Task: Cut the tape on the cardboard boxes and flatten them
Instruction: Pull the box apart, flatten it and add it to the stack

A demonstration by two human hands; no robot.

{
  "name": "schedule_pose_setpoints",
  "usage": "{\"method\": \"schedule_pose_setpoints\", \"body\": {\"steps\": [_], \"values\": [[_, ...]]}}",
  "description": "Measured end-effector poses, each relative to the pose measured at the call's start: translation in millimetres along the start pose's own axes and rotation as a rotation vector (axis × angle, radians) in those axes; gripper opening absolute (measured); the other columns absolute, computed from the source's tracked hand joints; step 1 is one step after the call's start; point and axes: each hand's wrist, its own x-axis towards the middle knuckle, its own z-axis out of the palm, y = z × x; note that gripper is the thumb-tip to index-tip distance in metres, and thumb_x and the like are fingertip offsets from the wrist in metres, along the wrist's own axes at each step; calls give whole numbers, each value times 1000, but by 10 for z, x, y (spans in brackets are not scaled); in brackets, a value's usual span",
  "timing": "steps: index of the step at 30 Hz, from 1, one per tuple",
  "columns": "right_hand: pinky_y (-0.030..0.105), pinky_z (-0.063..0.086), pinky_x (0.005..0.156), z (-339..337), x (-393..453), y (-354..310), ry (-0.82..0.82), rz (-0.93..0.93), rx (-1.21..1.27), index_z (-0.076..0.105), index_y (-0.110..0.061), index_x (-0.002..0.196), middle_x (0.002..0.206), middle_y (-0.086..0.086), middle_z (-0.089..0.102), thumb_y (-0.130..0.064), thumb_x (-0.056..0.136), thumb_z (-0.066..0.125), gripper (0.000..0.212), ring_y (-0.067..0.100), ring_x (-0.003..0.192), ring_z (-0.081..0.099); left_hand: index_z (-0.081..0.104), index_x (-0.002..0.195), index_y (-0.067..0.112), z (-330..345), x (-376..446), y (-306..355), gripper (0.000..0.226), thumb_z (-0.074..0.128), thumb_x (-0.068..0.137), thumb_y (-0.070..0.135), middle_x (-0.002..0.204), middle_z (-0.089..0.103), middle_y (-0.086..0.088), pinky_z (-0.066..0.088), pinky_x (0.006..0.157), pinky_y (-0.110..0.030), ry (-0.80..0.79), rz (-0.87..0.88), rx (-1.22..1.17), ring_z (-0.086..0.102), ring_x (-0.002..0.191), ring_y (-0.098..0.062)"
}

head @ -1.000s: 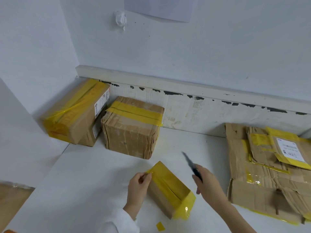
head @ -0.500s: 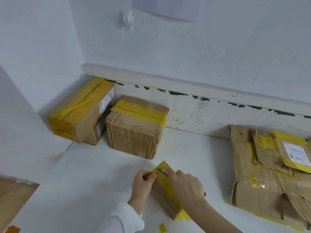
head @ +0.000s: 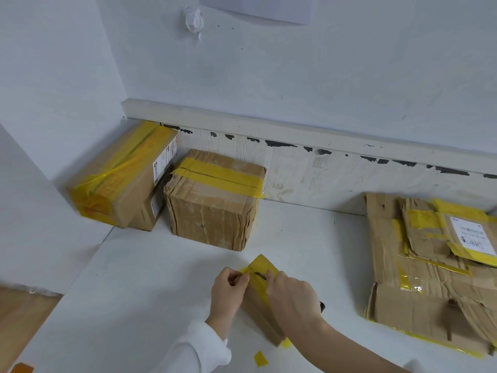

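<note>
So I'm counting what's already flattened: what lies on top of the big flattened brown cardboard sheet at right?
On the flattened cardboard sheet lie smaller flattened pieces, one bearing a white label. How many are stacked cannot be told.

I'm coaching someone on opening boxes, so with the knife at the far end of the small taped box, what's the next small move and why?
Probably draw the knife back toward the body along the yellow tape. The right hand has the blade at the far end of the small box, and the left hand pinches that end steady, off to the side of the tape line.
</note>
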Motion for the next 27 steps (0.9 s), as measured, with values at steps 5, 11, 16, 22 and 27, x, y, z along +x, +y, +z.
{"method": "schedule_pose_setpoints", "body": {"steps": [5, 11, 16, 22, 27], "values": [[26, 18, 45, 9, -157, -9, -78, -23, -22, 41, -3, 116, 109, 17, 50, 12, 92, 36, 29, 28, 103, 58, 53, 75, 13, 1, -19, 20, 16, 64, 87, 14, 73, 57, -3, 42, 67, -28, -15, 4, 16, 53, 73, -21], [26, 19, 45, 173, -371, 104, -131, 3, -6, 39, 3, 122, 91, 16, 45, 15, 90, 33, 35, 28, 104, 59, 52, 71, 14, -14, -20, 22, 20, 65, 86, 14, 69, 55, 0, 39, 60, -18, -15, 23, 15, 50, 69, -14], [26, 23, 42, 166, -670, 276, 34, 74, 6, 53, 5, 118, 67, 25, 37, -2, 81, 62, 39, 28, 81, 66, 52, 78, 13, -1, -13, 28, 15, 62, 88, 14, 77, 55, 1, 37, 61, -17, -10, 11, 21, 54, 81, -20], [7, 22, 29, 411, -886, 365, 276, 129, 51, 78, -19, 64, 36, 13, 35, -18, 0, 86, 65, 12, 18, 32, 42, 139, 13, -41, -77, 119, 62, 64, 82, 5, 143, 44, -1, 45, 95, -46, 38, 584, 671, 47, 128, -22], [9, 22, 29, 640, -856, 474, 298, 163, 65, 79, -26, 77, 42, 3, 45, -6, 18, 73, 63, 11, 22, 34, 40, 141, 26, -15, 45, 350, 57, 56, 87, 18, 149, 32, 15, 17, 116, -35, -499, 1020, 1128, 22, 141, -5]]}}
